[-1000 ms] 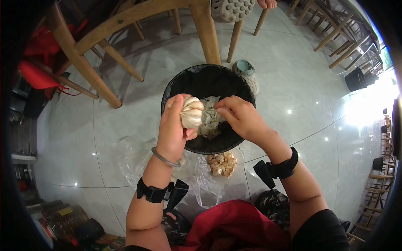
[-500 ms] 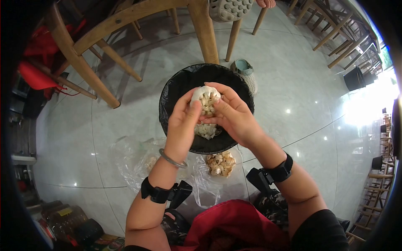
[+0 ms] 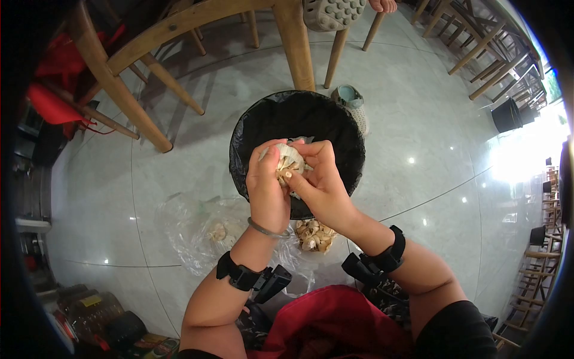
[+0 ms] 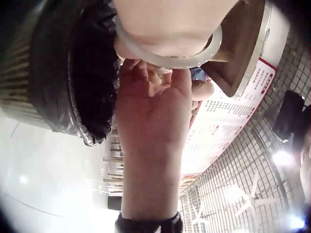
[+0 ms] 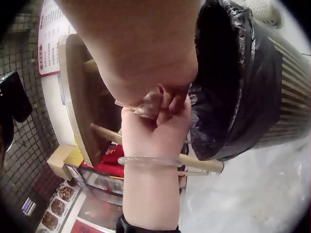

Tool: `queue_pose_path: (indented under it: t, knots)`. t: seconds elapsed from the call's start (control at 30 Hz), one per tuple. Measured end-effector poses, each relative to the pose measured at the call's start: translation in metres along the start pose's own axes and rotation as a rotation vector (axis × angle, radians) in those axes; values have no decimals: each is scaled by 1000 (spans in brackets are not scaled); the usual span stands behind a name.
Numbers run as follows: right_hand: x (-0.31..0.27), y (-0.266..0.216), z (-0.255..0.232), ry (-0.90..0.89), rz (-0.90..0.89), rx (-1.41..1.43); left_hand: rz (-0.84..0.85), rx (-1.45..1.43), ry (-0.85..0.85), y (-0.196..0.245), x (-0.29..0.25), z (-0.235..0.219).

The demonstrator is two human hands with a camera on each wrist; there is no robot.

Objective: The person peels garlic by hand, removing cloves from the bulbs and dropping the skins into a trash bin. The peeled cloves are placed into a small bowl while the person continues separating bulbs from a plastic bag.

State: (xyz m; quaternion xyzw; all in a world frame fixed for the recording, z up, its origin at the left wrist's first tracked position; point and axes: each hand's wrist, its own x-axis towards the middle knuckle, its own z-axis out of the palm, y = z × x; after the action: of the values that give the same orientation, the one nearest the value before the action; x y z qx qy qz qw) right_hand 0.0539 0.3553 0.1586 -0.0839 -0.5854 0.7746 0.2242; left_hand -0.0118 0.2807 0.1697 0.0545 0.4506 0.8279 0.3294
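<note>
Above the near part of a black-lined bin (image 3: pixel 239 137), both hands hold one whitish garlic bulb (image 3: pixel 288 157) in the head view. The left hand (image 3: pixel 267 188) grips its left side, thumb along the top. From the right, the right hand (image 3: pixel 326 188) has its fingers curled round the bulb and its thumb on the cloves near the stem. In the right wrist view part of the bulb (image 5: pixel 149 104) shows between the hands; the left wrist view mostly hides it. Loose garlic cloves (image 3: pixel 315 236) lie in a clear container on the floor beside the bin.
A clear plastic bag (image 3: pixel 191 239) with garlic in it lies left of the cloves. Behind the bin stand a wooden chair leg (image 3: pixel 296 54) and a light shoe (image 3: pixel 353 105). Another person's foot in a studded sole (image 3: pixel 333 15) is at the top. Dark jars (image 3: pixel 98 314) stand lower left.
A second ago only the left hand held the bulb, with the right hand over the bin. The right hand came to the bulb, and both have since moved slightly nearer the body.
</note>
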Motion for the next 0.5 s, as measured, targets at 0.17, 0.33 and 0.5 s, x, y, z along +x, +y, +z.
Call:
queue_pose_path:
  t: [0.17, 0.33, 0.5]
  knots:
    - [2, 4, -15, -124, -85, -206, -237, -218, -55, 5, 14, -18]
    - [11, -11, -25, -259, -49, -144, -267, -262, -91, 14, 17, -16]
    - [8, -14, -16, -75, 76, 22, -394, -221, 81, 3, 31, -40]
